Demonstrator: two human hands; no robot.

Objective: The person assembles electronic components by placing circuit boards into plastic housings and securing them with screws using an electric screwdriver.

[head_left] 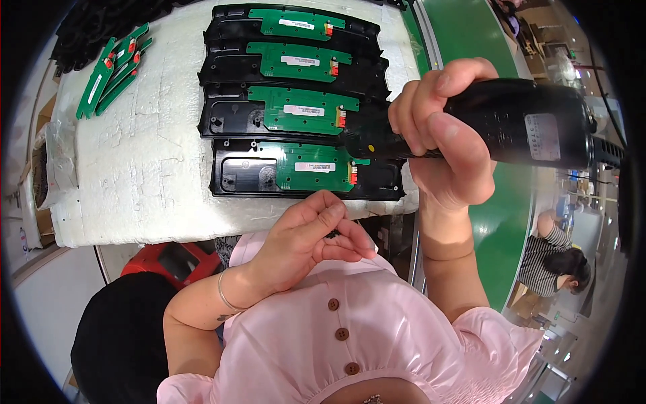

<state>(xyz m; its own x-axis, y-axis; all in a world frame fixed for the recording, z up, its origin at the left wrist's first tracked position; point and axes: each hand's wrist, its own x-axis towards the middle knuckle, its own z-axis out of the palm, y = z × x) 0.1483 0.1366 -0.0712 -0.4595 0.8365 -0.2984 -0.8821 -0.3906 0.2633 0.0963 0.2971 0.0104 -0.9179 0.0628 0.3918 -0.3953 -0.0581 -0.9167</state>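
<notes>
My right hand (447, 135) is wrapped round a black electric screwdriver (511, 121), held sideways over the right ends of the panels. Its narrow front end lies near the right edge of a green circuit board (306, 168). That board sits in the nearest black plastic panel (245, 192) and bears a white label and a red-and-yellow connector (352, 174). Just below this panel, my left hand (313, 232) is half closed, thumb and forefinger together. Small black pieces, apparently screws (332, 233), lie in its curled fingers. The screwdriver's very tip cannot be made out.
Several more black panels with green boards (299, 62) are lined up behind on a white foam-topped table (141, 182). Loose circuit boards (111, 74) lie at far left, near a plastic bag (60, 165). A red object (168, 259) stands below the table. Another person (555, 266) is at far right.
</notes>
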